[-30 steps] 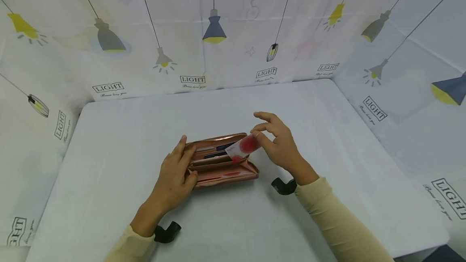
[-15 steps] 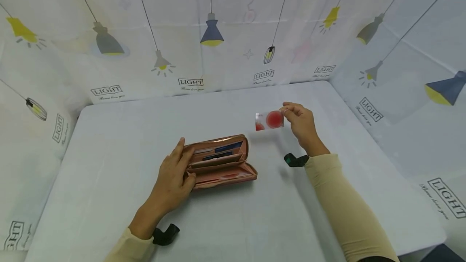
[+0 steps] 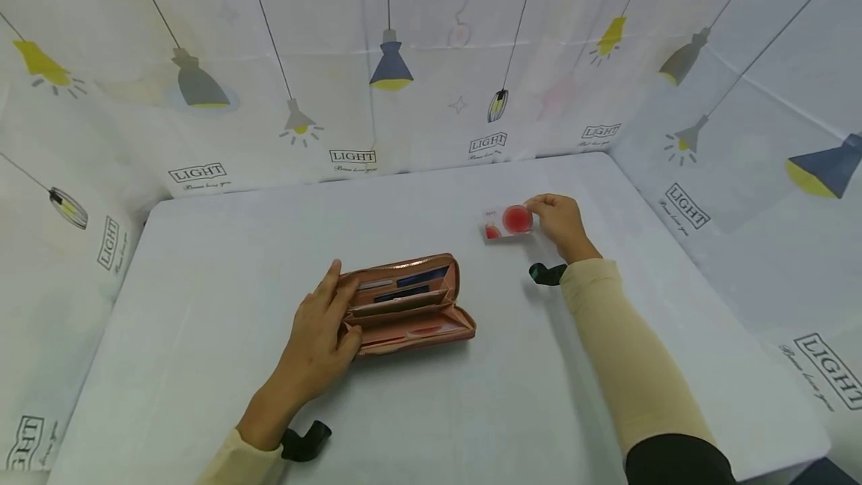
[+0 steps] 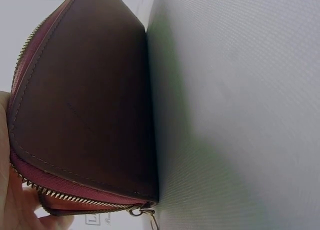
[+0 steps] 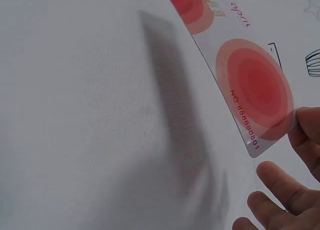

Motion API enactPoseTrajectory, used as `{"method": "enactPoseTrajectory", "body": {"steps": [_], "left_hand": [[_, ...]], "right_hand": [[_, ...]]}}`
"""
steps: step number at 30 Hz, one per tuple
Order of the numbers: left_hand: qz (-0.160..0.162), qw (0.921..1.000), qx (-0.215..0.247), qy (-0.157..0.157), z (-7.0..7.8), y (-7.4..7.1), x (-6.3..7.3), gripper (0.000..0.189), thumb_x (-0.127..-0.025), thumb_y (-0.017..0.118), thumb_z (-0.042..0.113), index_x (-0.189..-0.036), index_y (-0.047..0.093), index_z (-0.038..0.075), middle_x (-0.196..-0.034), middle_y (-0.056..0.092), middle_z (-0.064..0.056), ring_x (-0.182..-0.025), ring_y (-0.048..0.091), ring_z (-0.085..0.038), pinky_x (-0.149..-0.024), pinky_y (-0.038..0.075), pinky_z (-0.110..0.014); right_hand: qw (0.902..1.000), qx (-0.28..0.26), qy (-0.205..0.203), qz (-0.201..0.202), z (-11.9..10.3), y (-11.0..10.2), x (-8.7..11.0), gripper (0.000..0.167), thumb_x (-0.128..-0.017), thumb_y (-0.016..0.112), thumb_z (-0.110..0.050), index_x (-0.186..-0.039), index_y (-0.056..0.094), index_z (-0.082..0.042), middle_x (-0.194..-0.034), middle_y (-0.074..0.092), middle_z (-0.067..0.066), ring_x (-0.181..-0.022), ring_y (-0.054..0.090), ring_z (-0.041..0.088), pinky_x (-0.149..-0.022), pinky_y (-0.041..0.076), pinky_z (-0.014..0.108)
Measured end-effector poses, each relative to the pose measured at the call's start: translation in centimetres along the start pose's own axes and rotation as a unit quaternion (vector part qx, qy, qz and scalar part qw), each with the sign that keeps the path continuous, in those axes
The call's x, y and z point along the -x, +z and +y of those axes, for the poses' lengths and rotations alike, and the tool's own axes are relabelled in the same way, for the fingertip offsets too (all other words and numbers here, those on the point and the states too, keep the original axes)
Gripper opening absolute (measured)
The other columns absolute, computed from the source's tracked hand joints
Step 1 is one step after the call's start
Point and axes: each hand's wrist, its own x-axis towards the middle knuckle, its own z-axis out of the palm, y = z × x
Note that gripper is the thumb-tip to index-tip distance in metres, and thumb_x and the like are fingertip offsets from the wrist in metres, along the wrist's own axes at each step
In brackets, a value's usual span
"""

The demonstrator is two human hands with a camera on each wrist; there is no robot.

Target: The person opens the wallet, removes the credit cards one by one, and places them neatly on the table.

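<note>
A white plastic card (image 3: 508,221) with red circles is pinched at one end by my right hand (image 3: 562,224), over the far right part of the table. In the right wrist view the card (image 5: 245,75) shows a chip and a printed number, tilted above its own shadow. My left hand (image 3: 319,328) holds the left end of an unzipped brown wallet (image 3: 407,314), thumb on the near flap and fingers on the far one. Inside the wallet sit dark blue cards (image 3: 420,277) and other flat inserts. The left wrist view shows the wallet's brown outer side (image 4: 85,100) and zip.
The white table (image 3: 222,260) meets a cloth backdrop (image 3: 431,6) printed with lamps at the back and sides. Black wrist-worn pieces stick out below the left wrist (image 3: 306,441) and the right wrist (image 3: 547,274).
My right hand has drawn the red-and-white card up out of the wallet and carried it to the far right. The left hand keeps its hold on the wallet.
</note>
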Motion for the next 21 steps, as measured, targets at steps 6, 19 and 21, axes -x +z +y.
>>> {"method": "enactPoseTrajectory", "body": {"steps": [6,19,21], "left_hand": [[0.006,1.0000,-0.003,0.004,0.0,0.0,0.0,0.069,-0.093,0.060,0.010,-0.158,0.041,0.003,-0.174,0.015,-0.015,-0.155,0.026,-0.043,-0.116,0.023,-0.072],[0.022,0.9996,-0.008,0.013,0.1,0.0,0.1,0.068,-0.090,0.063,0.010,-0.155,0.045,-0.001,-0.170,0.022,-0.022,-0.151,0.032,-0.048,-0.115,0.026,-0.073],[0.022,0.9996,-0.009,0.012,0.1,0.0,0.0,0.068,-0.091,0.063,0.010,-0.155,0.044,-0.001,-0.171,0.022,-0.022,-0.151,0.032,-0.049,-0.115,0.026,-0.073]], "right_hand": [[0.9998,0.010,0.015,0.005,0.5,0.2,-1.3,0.032,-0.106,0.057,-0.023,-0.123,0.067,0.002,-0.138,0.059,0.015,-0.136,0.043,0.029,-0.117,0.033,0.046],[0.9945,0.099,0.007,0.035,1.1,2.0,-3.7,0.033,-0.106,0.055,-0.026,-0.120,0.072,-0.001,-0.125,0.067,0.015,-0.119,0.051,0.030,-0.100,0.042,0.043],[0.9921,0.120,-0.004,0.038,1.2,2.2,-4.0,0.033,-0.107,0.054,-0.025,-0.120,0.073,0.000,-0.128,0.067,0.017,-0.123,0.052,0.032,-0.105,0.043,0.046]]}}
